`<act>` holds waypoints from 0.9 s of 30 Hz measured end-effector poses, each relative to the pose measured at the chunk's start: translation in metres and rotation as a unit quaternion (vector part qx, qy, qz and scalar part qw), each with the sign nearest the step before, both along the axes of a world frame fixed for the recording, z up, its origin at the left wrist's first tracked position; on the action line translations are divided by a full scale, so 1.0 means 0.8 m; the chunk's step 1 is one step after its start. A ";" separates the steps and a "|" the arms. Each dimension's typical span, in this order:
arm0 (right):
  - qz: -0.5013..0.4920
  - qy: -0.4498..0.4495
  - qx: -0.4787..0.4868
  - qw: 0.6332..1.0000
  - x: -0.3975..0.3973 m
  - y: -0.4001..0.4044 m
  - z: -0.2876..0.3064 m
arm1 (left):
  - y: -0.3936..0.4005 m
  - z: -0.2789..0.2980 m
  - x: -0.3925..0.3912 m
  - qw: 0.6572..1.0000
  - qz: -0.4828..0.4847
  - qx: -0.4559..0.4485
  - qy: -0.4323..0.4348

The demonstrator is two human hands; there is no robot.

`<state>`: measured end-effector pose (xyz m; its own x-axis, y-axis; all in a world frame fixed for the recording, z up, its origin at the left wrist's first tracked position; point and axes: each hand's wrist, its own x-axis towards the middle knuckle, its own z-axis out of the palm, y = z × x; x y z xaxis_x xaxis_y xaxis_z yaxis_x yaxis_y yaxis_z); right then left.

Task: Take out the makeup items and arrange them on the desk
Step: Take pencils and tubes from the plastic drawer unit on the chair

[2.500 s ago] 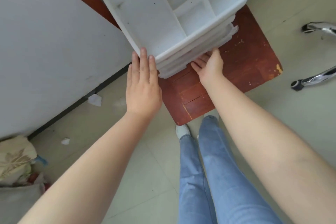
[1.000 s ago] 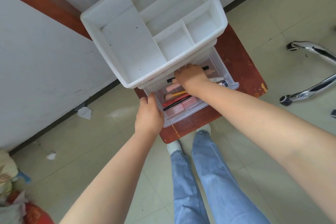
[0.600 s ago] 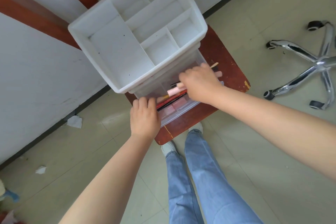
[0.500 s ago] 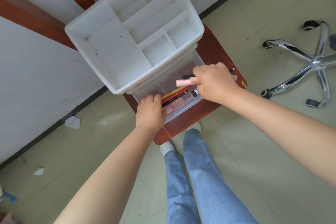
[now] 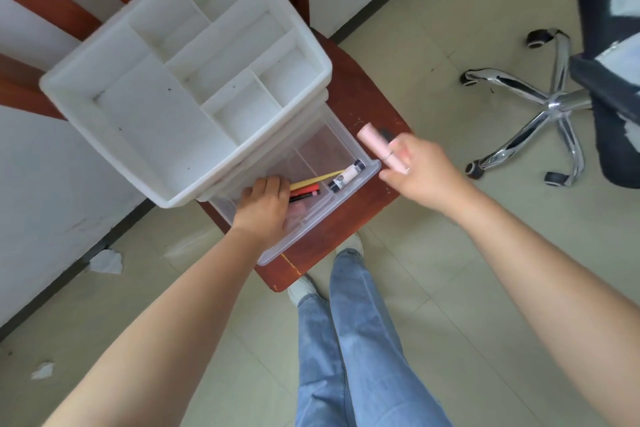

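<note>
Pink tube lifted clear of drawer

Right hand (image 5: 420,172) grips a pink tube (image 5: 381,147) beside the open drawer (image 5: 349,189). Left hand (image 5: 265,206), fingers curled, reaches among pencils (image 5: 304,188) inside; whether it holds one, cannot tell

organizer tray (image 5: 145,121): white, dark-speckled | drawer (image 5: 311,218): clear | tube (image 5: 377,147): pale pink | pencil (image 5: 317,180): yellow | stick (image 5: 304,189): red | tube label (image 5: 346,175): white, black-capped | stool (image 5: 349,108): red-brown | jeans (image 5: 356,340): blue being shown | floor (image 5: 450,28): beige tile
</note>
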<state>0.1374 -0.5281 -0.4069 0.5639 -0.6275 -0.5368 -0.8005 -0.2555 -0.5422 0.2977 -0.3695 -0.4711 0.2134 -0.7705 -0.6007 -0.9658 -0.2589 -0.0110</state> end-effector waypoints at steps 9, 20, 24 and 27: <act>0.398 0.119 -0.144 0.898 0.054 0.018 -0.017 | -0.017 -0.019 0.004 0.996 0.087 0.003 0.013; 0.595 0.233 -0.197 0.744 0.101 0.017 -0.035 | 0.010 0.048 0.011 0.906 0.374 -0.075 0.182; 0.624 0.251 -0.211 0.709 0.110 0.034 -0.051 | 0.038 0.058 0.006 0.903 0.383 -0.060 0.187; 0.638 0.248 -0.217 0.696 0.116 0.038 -0.058 | 0.057 0.057 0.007 0.889 0.407 -0.037 0.206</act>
<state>0.2300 -0.4974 -0.4534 0.6233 0.0516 -0.7803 0.1679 -0.9834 0.0691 0.3030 -0.3241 -0.4258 0.4920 -0.5021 -0.7112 -0.3773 -0.8592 0.3456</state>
